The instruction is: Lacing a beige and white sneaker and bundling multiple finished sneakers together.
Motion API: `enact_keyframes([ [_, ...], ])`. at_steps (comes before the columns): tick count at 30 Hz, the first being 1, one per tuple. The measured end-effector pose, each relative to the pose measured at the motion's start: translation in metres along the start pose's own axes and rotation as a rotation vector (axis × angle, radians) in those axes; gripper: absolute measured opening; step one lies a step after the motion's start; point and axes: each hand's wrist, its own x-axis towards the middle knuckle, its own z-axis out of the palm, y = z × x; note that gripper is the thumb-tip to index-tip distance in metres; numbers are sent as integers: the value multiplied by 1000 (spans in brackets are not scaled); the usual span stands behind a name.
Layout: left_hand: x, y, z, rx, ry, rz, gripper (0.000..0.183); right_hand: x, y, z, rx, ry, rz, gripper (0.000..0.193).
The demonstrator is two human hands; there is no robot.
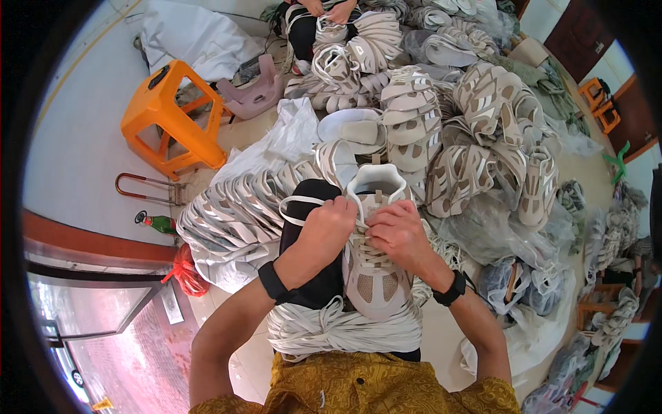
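Here, mid-frame, the left hand pinches a flat white lace; the right hand half-curls on a beige-white mesh sneaker, hold unclear.

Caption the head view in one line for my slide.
Left hand and right hand at the laces of a beige shoe, piled shoes beyond.

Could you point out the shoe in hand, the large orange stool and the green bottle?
Shoe (pixel 373 258): head view, on its laced front.
Orange stool (pixel 146 103): head view, on its upper part.
Green bottle (pixel 163 224): head view, on its body.
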Motion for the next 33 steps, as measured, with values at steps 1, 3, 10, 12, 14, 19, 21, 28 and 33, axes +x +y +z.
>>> enact_keyframes([
  [1, 1, 2, 0, 74, 14, 59, 14, -1, 0, 0, 11, 7, 12, 8],
  [3, 1, 6, -4, 72, -1, 62, 13, -2, 0, 1, 20, 20, 29, 8],
  [10, -4, 2, 15, -96, 57, -65, 12, -3, 0, 0, 40, 32, 34, 7],
  [12, -4, 6, 16, -35, 108, 9, 12, -4, 1, -1, 36, 24, 42, 7],
  [14, -2, 9, 14, 23, 159, 83, 13, -5, 6, -8, 42, 43, -48, 8],
  [19, 14, 14, 2, 206, -174, 172, 15, -11, 30, -40, 582, 73, 602, 14],
  [21, 27, 14, -11, 127, -314, 99, 15, -11, 29, -38, 770, 37, 811, 11],
  [28, 63, 4, -19, -135, -881, -150, 17, -12, 31, -32, 725, -46, 910, 9],
  [33, 52, 12, -15, 224, -520, 233, 13, -16, 34, -20, 165, 104, 345, 6],
])
